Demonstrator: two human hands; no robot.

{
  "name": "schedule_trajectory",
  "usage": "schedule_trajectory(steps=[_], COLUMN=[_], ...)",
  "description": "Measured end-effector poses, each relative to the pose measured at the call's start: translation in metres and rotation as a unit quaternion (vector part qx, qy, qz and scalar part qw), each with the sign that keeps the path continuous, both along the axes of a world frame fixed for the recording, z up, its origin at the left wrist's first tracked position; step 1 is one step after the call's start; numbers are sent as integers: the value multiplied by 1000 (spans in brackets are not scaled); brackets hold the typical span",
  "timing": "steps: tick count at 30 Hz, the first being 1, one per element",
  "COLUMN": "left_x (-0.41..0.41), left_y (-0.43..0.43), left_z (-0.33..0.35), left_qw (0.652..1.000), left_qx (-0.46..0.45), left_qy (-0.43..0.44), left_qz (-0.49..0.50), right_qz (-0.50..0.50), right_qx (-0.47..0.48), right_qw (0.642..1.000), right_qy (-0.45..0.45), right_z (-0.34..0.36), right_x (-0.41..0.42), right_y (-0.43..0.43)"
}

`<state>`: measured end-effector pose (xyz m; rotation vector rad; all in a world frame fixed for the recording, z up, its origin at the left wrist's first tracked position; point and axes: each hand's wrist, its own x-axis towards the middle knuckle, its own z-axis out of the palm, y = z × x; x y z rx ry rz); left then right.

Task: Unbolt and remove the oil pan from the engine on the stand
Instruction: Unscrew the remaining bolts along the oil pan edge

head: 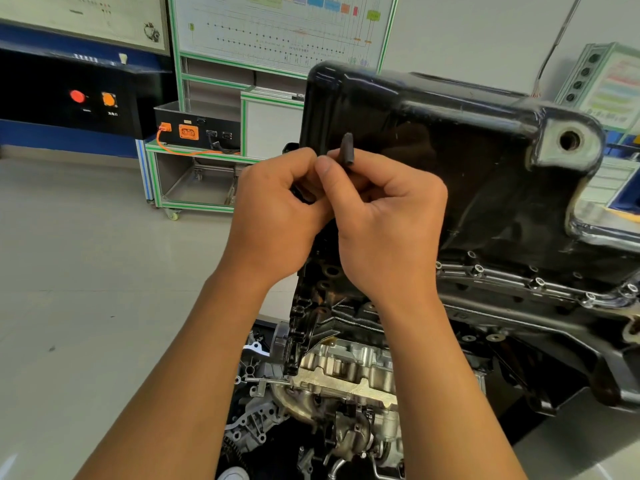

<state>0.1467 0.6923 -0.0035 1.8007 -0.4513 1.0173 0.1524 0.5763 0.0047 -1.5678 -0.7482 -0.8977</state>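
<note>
The right hand (388, 220) pinches a short dark rod (347, 148) between thumb and curled fingers, and its upper end sticks up above the knuckles. The left hand (277, 202) is curled too, with its fingertips pressed against the right thumb just below the rod. I cannot tell whether it grips the rod's lower end, because the fingers hide that part. Both hands are held up in front of the near left part of the oil pan (433, 140), covering some of that face.

The oil pan is black and glossy and sits on top of the engine (346, 375), which is turned bottom-up. An open drain hole (569, 140) shows at its right corner. Bolts (536, 282) stand in a row along the flange at the lower right. The forearms cross over the front of the engine and block part of its bare metal castings.

To the left lies a pale floor (86, 271). Beyond it stands a green-framed cart (194, 202) on casters, carrying a black box (197, 131) with orange connectors and an orange cable (180, 152). Behind the cart hangs a wiring diagram board (277, 29). At far left is a black console with a red button (78, 96) and an orange button (109, 99).
</note>
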Motion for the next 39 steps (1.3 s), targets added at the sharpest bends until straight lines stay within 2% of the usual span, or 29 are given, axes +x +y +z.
schedule_trajectory(steps=[5,12,15,19,23,28,34,39], left_x=[-6,1,2,-3,-1,6,1,-4], left_y=[14,0,4,15,10,-4,13,19], left_z=[0,-1,0,2,1,-7,-18,-21], left_qw=[992,1000,999,993,998,999,990,989], left_qx=[57,-7,0,68,2,-31,84,96], left_qy=[43,-14,9,28,5,-4,109,113], left_qz=[-102,8,-40,-97,-69,35,17,13], right_qz=[5,3,3,-8,-14,-23,-26,-2], right_qx=[-6,-4,-13,-23,-11,-9,-21,-67], right_qw=[1000,1000,1000,1000,1000,1000,999,997], right_qy=[7,10,11,11,10,2,13,45], right_z=[1,1,2,3,3,3,4,4], right_x=[0,-2,-3,-2,-3,-4,-6,-6], right_y=[1,0,-2,-3,-1,-1,0,-3])
